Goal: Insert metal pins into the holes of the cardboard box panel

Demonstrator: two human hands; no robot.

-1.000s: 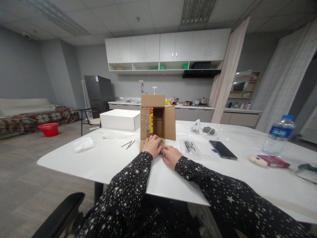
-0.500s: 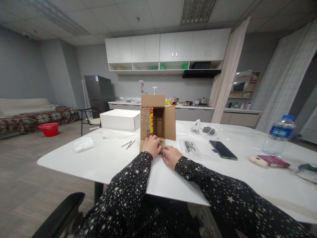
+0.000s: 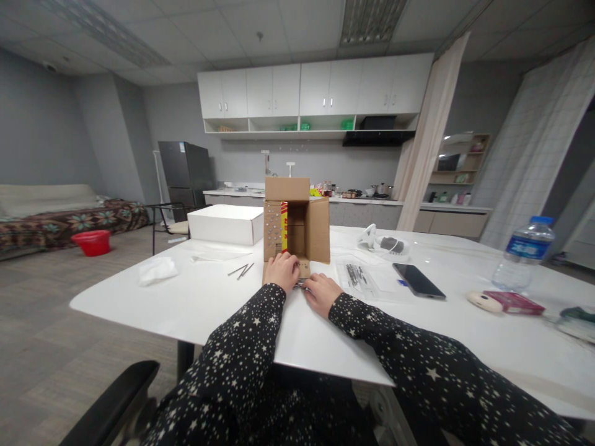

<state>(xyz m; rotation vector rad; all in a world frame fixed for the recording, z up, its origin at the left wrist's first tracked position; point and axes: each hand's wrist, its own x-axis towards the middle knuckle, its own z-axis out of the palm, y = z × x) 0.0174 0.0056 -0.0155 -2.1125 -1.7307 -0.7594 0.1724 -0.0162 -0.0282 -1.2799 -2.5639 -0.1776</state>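
**Hands meeting at the foot of a cardboard box**

At the near edge of the white table (image 3: 195, 303), just this side of a small brown cardboard box (image 3: 297, 217) lying on its side with flaps open. Left hand (image 3: 282, 272) curled, knuckles up, resting on the box's lower flap; right hand (image 3: 320, 291) just beside it, fingers bent toward a small grey metallic item (image 3: 300, 284) between the two. Cannot tell whether either hand actually pinches it or only touches it — too small, mostly hidden.

Left of the left hand, a few thin dark metal pins (image 3: 240, 271) loose on the table, then a crumpled white tissue (image 3: 157, 271) and a flat white carton (image 3: 226, 224) beyond. Right of the right hand, a clear plastic packet of small dark parts (image 3: 357, 275) and a black smartphone (image 3: 418, 280).

Likely risks: a loose grip letting the small piece slip and skitter over the smooth tabletop; a push on the flap shifting the light box; a sleeve sweeping the loose pins off — easily lost.
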